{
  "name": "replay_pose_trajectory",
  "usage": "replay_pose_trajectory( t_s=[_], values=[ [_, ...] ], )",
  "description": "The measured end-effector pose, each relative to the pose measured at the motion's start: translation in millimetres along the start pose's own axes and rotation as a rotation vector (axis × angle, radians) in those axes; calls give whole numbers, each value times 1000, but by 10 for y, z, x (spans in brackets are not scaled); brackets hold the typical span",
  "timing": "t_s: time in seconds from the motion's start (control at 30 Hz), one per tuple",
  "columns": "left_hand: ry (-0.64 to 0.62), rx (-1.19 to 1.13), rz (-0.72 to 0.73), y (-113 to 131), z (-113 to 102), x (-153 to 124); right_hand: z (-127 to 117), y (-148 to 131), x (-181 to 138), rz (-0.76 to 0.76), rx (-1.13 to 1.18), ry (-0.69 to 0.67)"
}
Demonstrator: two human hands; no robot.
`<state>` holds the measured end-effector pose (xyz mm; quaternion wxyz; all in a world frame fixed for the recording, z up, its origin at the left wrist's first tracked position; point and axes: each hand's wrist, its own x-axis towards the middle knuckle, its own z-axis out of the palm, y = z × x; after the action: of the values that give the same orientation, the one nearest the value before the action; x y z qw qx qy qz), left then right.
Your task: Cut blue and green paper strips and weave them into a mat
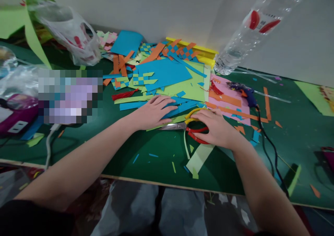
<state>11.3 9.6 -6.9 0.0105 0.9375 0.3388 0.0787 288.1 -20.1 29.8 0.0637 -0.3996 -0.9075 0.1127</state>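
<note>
Scissors (173, 126) seemingly gripped by right hand (217, 128), left hand (153, 112) fingers splayed flat on blue strips (182, 107)

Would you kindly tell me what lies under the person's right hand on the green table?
Under the right hand lie scissors with red and yellow handles, blades pointing left past the fingers. The hand covers much of the handles, so whether the fingers grip them is hidden.

Our right grip (217, 130) covers most of the scissors (177, 126) handles. Far left of the scissors, a pixelated patch (69, 95) hides something; beyond them, the plastic bottle (250, 27) leaves the top edge.
</note>
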Motion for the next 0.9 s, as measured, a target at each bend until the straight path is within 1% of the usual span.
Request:
replay_pose_trajectory(
  t_s=[0.4, 0.6, 0.9],
  values=[
    [4, 0, -8, 5, 18, -1, 0, -15, -5, 17, -13, -29],
    [-1, -18, -6, 3, 15, 6, 6, -27, 16, 4, -19, 6],
    [26, -38, 4, 0, 21, 1, -24, -49, 17, -23, 17, -19]
  ],
)
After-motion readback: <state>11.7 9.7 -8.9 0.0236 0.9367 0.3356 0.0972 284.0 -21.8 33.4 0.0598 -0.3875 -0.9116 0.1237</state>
